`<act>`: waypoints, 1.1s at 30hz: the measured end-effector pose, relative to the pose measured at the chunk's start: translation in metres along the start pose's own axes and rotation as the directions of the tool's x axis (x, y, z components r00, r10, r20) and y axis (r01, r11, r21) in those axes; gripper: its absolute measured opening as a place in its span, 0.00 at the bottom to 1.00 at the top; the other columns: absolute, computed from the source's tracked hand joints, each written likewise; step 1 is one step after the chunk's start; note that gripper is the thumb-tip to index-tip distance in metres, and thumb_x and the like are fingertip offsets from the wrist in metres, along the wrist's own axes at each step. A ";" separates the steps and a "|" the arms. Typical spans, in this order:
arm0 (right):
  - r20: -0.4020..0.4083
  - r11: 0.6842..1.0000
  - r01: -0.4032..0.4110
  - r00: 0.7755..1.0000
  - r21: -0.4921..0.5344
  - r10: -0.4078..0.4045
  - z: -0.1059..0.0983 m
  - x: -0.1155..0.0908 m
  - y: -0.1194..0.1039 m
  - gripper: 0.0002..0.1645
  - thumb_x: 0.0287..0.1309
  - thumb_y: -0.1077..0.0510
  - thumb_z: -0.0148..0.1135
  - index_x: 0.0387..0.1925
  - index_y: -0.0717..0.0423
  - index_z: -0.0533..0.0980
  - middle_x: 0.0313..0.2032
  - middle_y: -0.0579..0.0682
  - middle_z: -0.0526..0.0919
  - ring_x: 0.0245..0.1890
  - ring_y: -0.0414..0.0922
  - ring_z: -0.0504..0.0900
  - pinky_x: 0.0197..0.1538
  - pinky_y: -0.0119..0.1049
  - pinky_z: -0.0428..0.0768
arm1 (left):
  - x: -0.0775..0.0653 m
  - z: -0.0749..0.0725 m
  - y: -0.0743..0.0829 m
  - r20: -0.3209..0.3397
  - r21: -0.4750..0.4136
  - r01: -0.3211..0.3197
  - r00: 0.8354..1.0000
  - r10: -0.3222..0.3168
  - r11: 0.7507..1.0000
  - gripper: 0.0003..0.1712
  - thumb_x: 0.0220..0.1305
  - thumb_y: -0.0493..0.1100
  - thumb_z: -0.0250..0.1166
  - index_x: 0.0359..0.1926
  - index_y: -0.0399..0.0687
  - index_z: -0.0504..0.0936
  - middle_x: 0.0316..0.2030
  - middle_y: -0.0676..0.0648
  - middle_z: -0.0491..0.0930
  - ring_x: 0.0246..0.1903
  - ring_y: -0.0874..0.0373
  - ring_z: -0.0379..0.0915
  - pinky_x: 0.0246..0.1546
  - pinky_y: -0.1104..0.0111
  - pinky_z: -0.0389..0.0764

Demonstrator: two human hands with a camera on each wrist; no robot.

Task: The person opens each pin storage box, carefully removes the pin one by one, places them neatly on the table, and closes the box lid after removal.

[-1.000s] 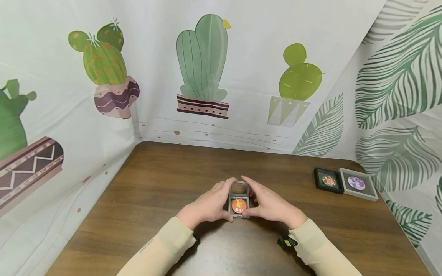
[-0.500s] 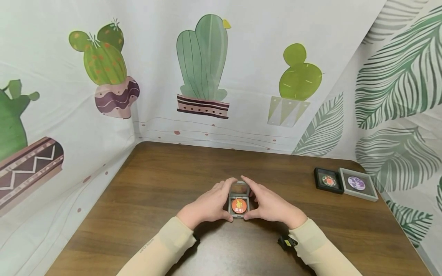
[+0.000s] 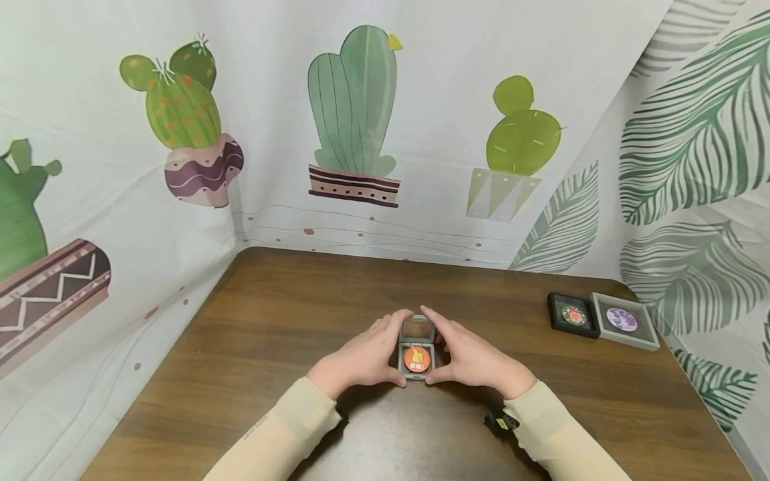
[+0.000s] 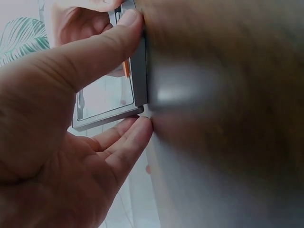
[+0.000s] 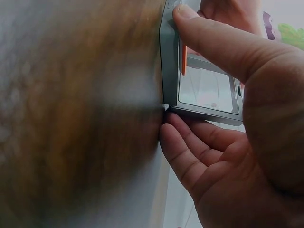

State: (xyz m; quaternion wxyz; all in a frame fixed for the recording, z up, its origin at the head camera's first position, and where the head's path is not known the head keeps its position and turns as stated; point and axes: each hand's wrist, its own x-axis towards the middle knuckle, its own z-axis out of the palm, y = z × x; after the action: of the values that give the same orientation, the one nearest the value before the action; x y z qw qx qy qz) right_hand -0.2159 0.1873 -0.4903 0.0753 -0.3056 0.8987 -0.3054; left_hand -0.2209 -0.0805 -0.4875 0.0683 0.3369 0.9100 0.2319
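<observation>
A small grey display case point(image 3: 415, 377) stands on the table with its windowed lid point(image 3: 417, 329) raised, roughly square to the base. Inside the base lies a round orange badge point(image 3: 417, 359) with a yellow thumbs-up and white lettering. My left hand point(image 3: 363, 354) holds the case's left side, thumb at the near corner and fingers behind the lid. On the opposite side my right hand point(image 3: 472, 351) holds it the same way. Both wrist views show the base wall point(image 4: 139, 71) against the table, fingertips near the hinge; only the badge's orange edge point(image 5: 184, 59) shows there.
To the far right lie a black case point(image 3: 573, 314) with a round badge and, touching it, a light grey case point(image 3: 624, 321) with a purple badge. A brown wood-grain table point(image 3: 301, 287) meets a cactus-print cloth point(image 3: 271, 133) at its back edge.
The orange badge has turned within the case, so its thumbs-up and lettering now face upright. My right thumb has moved off the badge to the case's near corner. The left hand has stayed put.
</observation>
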 end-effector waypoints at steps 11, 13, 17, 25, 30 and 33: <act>-0.004 1.000 0.010 1.000 -0.010 -0.010 0.000 0.000 0.002 0.79 0.52 0.44 0.91 0.91 0.50 0.47 0.50 0.48 0.80 0.50 0.46 0.80 0.53 0.41 0.82 | -0.001 -0.008 -0.005 -0.029 -0.126 -0.028 0.999 0.024 0.992 0.71 0.57 0.58 0.89 0.85 0.45 0.50 0.72 0.37 0.68 0.69 0.47 0.69 0.68 0.52 0.79; -0.003 1.000 0.007 1.000 -0.014 -0.007 0.000 0.001 0.002 0.80 0.53 0.44 0.91 0.91 0.49 0.46 0.50 0.47 0.80 0.50 0.45 0.79 0.52 0.41 0.82 | -0.001 -0.008 -0.007 -0.061 -0.117 -0.039 0.998 0.032 0.992 0.68 0.60 0.60 0.86 0.84 0.45 0.51 0.73 0.38 0.67 0.68 0.48 0.68 0.67 0.53 0.79; 0.000 1.000 -0.003 1.000 -0.023 0.003 0.000 0.000 0.003 0.80 0.53 0.42 0.91 0.92 0.48 0.46 0.48 0.46 0.79 0.48 0.44 0.78 0.51 0.41 0.81 | 0.002 -0.008 -0.009 -0.134 -0.111 -0.065 0.990 0.050 0.992 0.63 0.64 0.62 0.83 0.83 0.43 0.54 0.72 0.38 0.66 0.67 0.47 0.68 0.65 0.54 0.80; -0.001 1.000 -0.003 1.000 -0.028 0.003 0.000 0.000 0.003 0.79 0.53 0.42 0.90 0.92 0.49 0.46 0.47 0.47 0.79 0.48 0.45 0.77 0.51 0.42 0.81 | 0.005 -0.007 -0.005 -0.285 -0.060 -0.146 0.951 0.123 0.988 0.49 0.70 0.54 0.80 0.77 0.45 0.60 0.62 0.43 0.70 0.55 0.54 0.76 0.45 0.63 0.84; -0.002 1.000 0.007 1.000 -0.029 -0.007 0.000 0.001 0.003 0.78 0.54 0.42 0.90 0.91 0.50 0.47 0.46 0.46 0.79 0.47 0.45 0.77 0.49 0.40 0.80 | 0.005 -0.007 0.000 -0.353 -0.052 -0.195 0.921 0.165 0.979 0.39 0.71 0.50 0.80 0.72 0.44 0.69 0.58 0.45 0.76 0.49 0.55 0.78 0.41 0.65 0.83; -0.004 0.999 0.009 1.000 -0.031 -0.009 0.000 0.001 0.002 0.78 0.54 0.42 0.90 0.91 0.51 0.48 0.46 0.46 0.79 0.48 0.45 0.76 0.49 0.40 0.79 | 0.006 -0.007 0.002 -0.358 -0.029 -0.205 0.916 0.181 0.978 0.33 0.71 0.49 0.79 0.69 0.44 0.75 0.55 0.45 0.78 0.43 0.57 0.77 0.37 0.66 0.81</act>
State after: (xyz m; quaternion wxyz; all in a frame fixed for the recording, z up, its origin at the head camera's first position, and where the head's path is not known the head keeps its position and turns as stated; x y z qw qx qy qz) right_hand -0.2177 0.1884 -0.4916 0.0675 -0.3101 0.9021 -0.2924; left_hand -0.2259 -0.0781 -0.4796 -0.1085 0.3754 0.8616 0.3239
